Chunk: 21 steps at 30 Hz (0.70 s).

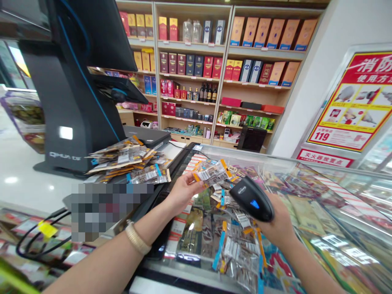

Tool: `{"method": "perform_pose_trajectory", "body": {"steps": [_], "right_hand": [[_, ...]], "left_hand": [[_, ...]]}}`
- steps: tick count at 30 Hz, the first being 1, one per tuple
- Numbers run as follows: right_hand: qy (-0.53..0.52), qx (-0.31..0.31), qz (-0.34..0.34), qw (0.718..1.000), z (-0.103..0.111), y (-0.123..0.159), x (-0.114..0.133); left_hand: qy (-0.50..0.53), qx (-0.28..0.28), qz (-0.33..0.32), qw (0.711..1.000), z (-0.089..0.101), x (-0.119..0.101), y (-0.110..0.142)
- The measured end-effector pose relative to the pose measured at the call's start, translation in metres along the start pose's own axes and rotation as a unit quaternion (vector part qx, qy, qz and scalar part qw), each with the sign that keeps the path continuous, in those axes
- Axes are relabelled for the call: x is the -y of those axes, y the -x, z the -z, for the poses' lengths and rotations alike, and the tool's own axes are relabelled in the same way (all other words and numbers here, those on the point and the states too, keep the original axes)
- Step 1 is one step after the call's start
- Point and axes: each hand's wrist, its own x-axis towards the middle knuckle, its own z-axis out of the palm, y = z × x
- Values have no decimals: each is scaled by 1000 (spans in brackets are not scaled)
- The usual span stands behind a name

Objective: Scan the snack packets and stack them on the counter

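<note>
Between the thumb and fingers of my left hand (184, 191) is a small clear snack packet (211, 173) with orange ends and a printed label facing up. My right hand (279, 220) is wrapped round a black barcode scanner (251, 199), its head pointing toward that packet. Below the scanner, loose snack packets (240, 249) with blue and orange ends lie on the glass counter top (171, 267). To the left, beside the dark register stand, a heaped pile of similar packets (122, 157) rests on the counter.
A black register stand (76, 110) with screens rises at the left, with black cables (26, 245) below it. More packaged goods show through the glass display case (306, 212). Behind it stand shelves (191, 47) of boxes and bottles. A red-and-yellow sign (352, 102) hangs at the right.
</note>
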Motion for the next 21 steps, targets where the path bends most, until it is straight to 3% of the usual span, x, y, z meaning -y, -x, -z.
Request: {"method": "perform_pose_trajectory", "body": {"steps": [5, 8, 11, 17, 21], "right_hand": [[-10, -6, 10, 1000, 0, 1, 0], [-7, -2, 11, 1000, 0, 2, -1], [-7, 2, 11, 1000, -1, 3, -2], [-6, 3, 15, 1000, -1, 4, -3], [-10, 8, 13, 1000, -1, 3, -3]], "left_hand": [[24, -1, 9, 1000, -1, -1, 1], [52, -14, 72, 996, -3, -2, 2], [98, -67, 105, 987, -6, -4, 0], [203, -251, -71, 944, -1, -22, -7], [243, -330, -104, 906, 10, -36, -12]]}}
